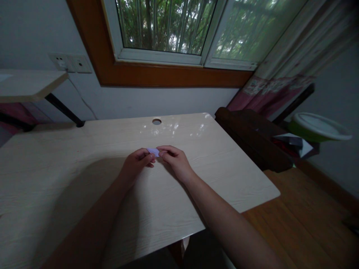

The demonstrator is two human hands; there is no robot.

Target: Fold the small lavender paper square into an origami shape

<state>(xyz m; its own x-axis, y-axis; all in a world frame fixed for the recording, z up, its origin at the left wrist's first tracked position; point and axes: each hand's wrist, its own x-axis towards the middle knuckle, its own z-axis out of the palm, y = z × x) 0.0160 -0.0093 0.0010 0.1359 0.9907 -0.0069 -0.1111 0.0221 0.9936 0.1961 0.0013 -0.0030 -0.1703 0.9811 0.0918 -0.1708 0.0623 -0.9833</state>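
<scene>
My left hand and right hand pinch opposite ends of a small lilac paper, between them over the bench, neither nearer; its long axis seems to run sideways, though its ends are covered.

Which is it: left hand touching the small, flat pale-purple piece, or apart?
Touching. The head view shows the left hand pinching the piece by its left end.

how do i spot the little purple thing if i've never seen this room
Find the pale wood-grain table below the window, then the round hole near its far edge. Just nearer than that, the left hand and right hand hold the lilac piece between them, small and pale purple against the cream table.
</scene>
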